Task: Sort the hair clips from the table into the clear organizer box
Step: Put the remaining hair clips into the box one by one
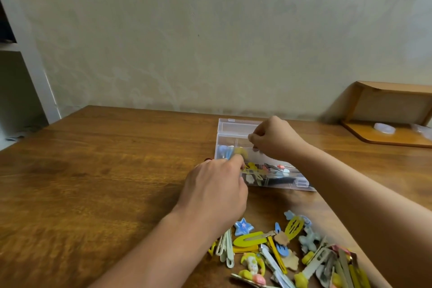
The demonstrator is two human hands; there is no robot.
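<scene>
The clear organizer box (224,134) lies open on the wooden table (105,170), with blue, yellow, pink and dark clips in its compartments. My left hand (217,190) is at the box's near left side and pinches a blurred yellow clip (240,152) above a compartment. My right hand (274,139) hovers over the box's far right part with fingers curled; what it pinches is too small to tell. A pile of hair clips (289,250) in yellow, blue, white and pink lies near the table's front, including a blue star clip (243,226).
A wooden corner shelf (388,133) stands on the table at the far right with small clear items on it. A patterned wall runs behind the table. A white shelf unit (25,54) stands at the far left.
</scene>
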